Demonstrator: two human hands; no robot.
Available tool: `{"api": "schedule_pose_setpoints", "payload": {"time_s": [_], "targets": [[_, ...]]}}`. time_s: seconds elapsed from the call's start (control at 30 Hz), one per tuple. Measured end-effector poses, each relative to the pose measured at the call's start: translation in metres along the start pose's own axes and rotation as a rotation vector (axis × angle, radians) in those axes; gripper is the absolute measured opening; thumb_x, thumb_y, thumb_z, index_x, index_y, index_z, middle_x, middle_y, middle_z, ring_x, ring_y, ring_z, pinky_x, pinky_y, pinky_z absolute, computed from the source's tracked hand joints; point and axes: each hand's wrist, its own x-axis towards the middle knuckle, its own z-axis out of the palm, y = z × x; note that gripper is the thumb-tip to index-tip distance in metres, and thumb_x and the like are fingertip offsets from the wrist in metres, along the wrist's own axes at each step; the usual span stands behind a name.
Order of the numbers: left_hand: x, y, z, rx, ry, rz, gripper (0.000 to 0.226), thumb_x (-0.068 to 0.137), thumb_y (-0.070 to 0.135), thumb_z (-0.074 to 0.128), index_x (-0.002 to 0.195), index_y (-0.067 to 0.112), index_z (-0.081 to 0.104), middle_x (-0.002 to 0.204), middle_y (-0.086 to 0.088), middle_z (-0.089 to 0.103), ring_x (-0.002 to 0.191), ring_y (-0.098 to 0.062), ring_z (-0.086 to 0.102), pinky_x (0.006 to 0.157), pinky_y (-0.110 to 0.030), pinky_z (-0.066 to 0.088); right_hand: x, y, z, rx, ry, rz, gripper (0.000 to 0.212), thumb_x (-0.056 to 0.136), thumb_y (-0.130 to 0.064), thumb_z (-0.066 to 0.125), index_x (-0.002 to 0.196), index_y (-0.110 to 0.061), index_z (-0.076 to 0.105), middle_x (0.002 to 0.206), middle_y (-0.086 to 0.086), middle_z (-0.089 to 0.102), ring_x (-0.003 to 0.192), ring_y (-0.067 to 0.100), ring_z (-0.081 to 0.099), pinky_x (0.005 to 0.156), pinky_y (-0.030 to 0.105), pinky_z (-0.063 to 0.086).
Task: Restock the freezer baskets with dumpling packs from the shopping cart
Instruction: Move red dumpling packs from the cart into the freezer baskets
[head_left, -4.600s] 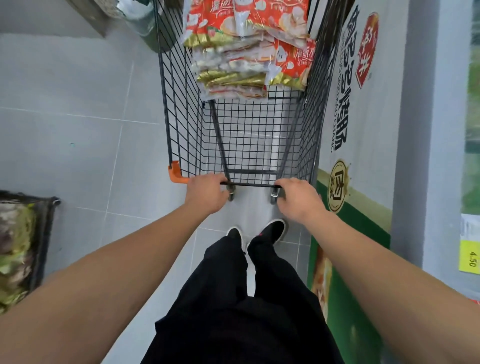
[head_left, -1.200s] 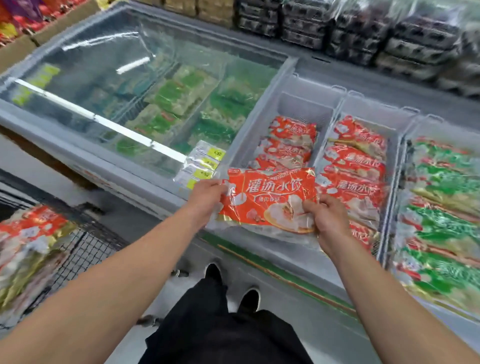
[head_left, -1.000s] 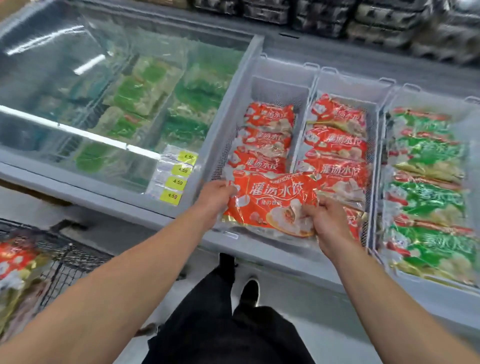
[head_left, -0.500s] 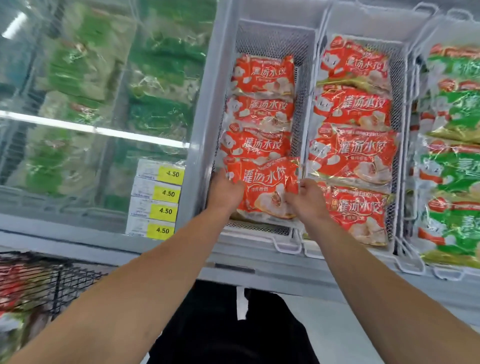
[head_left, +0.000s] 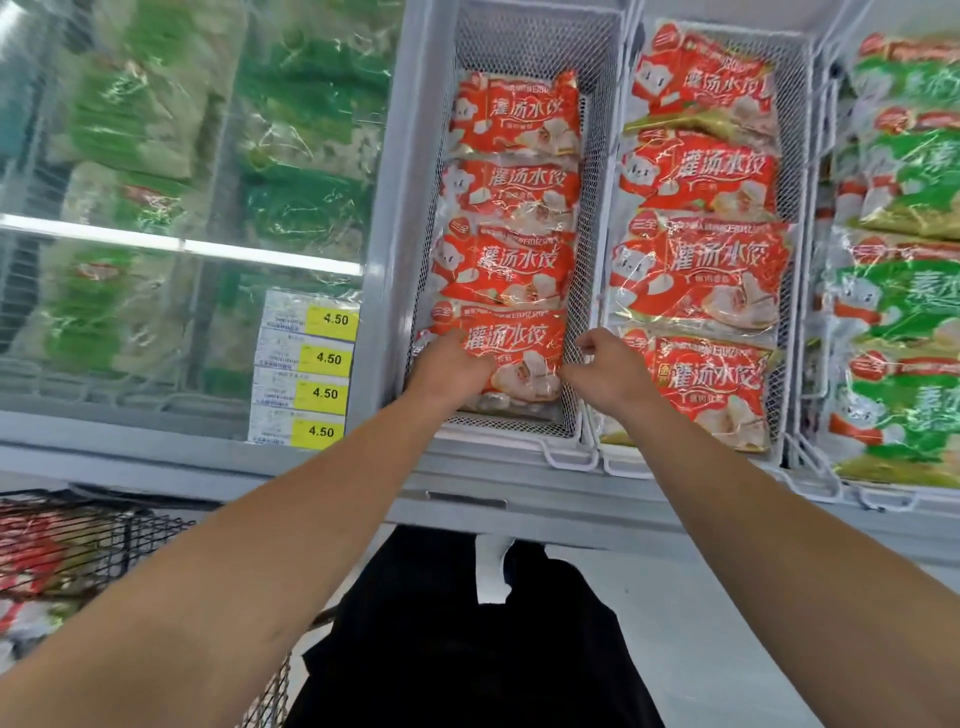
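Red dumpling pack (head_left: 519, 358) (crinkly film) in basket (head_left: 574, 332); left hand (head_left: 447, 366), right hand (head_left: 605, 371) fingers gripping edges.

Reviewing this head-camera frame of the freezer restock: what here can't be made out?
- Black wire shopping cart: cut by left edge, contents blurred.
- Green packs: smeared by glass lid glare.
- White price labels: small print unreadable.
- Left hand grip on nearest red dumpling pack: fingers hidden.
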Motion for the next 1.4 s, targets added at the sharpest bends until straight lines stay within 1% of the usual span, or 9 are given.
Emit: {"api": "schedule_pose_setpoints", "payload": {"time_s": [0.2,0.3,0.47,0.67,0.77,0.97,1.13,1.27,1.4], "targets": [[-0.053,0.003,0.002,-0.059,0.118,0.11,0.053,0.076,0.033,0.068,0.125,0.015,0.065,0.112,0.002,0.07,0.104,-0.02,0.067,0.098,-0.036,0.051,-0.044,0.01,-0.008,-0.077,0.031,-0.204,0.041,0.09,-0.021,0.065,0.129,-0.01,0.056,0.129,0.007,0.061,0.113,0.025,0.058,0.082,0.025,0.038],[-0.099,-0.006,0.007,-0.149,0.223,0.174,0.046,0.084,0.023,0.072,0.128,0.015,0.065,0.118,-0.001,0.069,0.106,-0.016,0.065,0.1,-0.033,0.05,-0.077,0.02,-0.007,-0.079,0.054,-0.36,0.042,0.09,-0.026,0.065,0.128,-0.012,0.057,0.128,0.006,0.063,0.113,0.025,0.059,0.083,0.025,0.04],[-0.172,-0.03,0.009,-0.248,0.44,0.231,0.035,0.087,0.025,0.073,0.122,0.022,0.068,0.105,0.007,0.069,0.099,-0.007,0.064,0.08,-0.016,0.044,-0.134,0.019,-0.001,-0.129,0.06,-0.587,0.043,0.089,-0.026,0.065,0.129,-0.011,0.058,0.13,0.008,0.062,0.116,0.025,0.058,0.093,0.028,0.043],[-0.246,-0.085,0.004,-0.374,0.632,0.155,0.038,0.086,0.026,0.07,0.123,0.02,0.068,0.109,0.006,0.071,0.103,-0.009,0.065,0.092,-0.033,0.052,-0.188,-0.007,0.032,-0.239,-0.004,-0.778,0.044,0.085,-0.024,0.067,0.127,-0.011,0.059,0.124,0.007,0.064,0.112,0.026,0.059,0.094,0.034,0.047],[-0.272,-0.121,0.004,-0.42,0.704,0.095,0.041,0.079,0.034,0.069,0.119,0.024,0.069,0.105,0.009,0.071,0.103,-0.01,0.067,0.102,-0.035,0.049,-0.207,-0.02,0.06,-0.303,-0.06,-0.835,0.044,0.086,-0.025,0.067,0.127,-0.01,0.06,0.124,0.005,0.064,0.112,0.024,0.059,0.089,0.027,0.043],[-0.331,-0.217,0.005,-0.565,0.846,-0.058,0.037,0.087,0.022,0.07,0.124,0.017,0.068,0.11,0.004,0.07,0.104,-0.012,0.064,0.098,-0.031,0.05,-0.255,-0.048,0.142,-0.446,-0.191,-0.941,0.045,0.085,-0.027,0.066,0.127,-0.013,0.059,0.127,0.005,0.064,0.115,0.024,0.059,0.092,0.03,0.044],[-0.384,-0.313,0.004,-0.682,0.918,-0.179,0.037,0.089,0.027,0.07,0.126,0.021,0.066,0.113,0.007,0.068,0.106,-0.013,0.063,0.099,-0.033,0.049,-0.305,-0.069,0.231,-0.553,-0.316,-1.026,0.046,0.088,-0.026,0.064,0.131,-0.011,0.057,0.132,0.006,0.061,0.119,0.023,0.058,0.096,0.027,0.041],[-0.421,-0.391,0.0,-0.755,0.95,-0.24,0.038,0.091,0.029,0.067,0.129,0.023,0.064,0.118,0.008,0.066,0.108,-0.011,0.061,0.09,-0.027,0.044,-0.345,-0.081,0.302,-0.597,-0.369,-1.047,0.047,0.088,-0.026,0.065,0.132,-0.011,0.056,0.132,0.005,0.061,0.119,0.022,0.057,0.1,0.03,0.043],[-0.443,-0.457,-0.011,-0.78,0.951,-0.28,0.039,0.091,0.03,0.067,0.129,0.022,0.064,0.117,0.007,0.067,0.109,-0.014,0.063,0.095,-0.037,0.052,-0.371,-0.095,0.356,-0.616,-0.383,-1.03,0.048,0.09,-0.027,0.064,0.135,-0.011,0.054,0.134,0.004,0.06,0.12,0.021,0.056,0.098,0.027,0.041]]}}
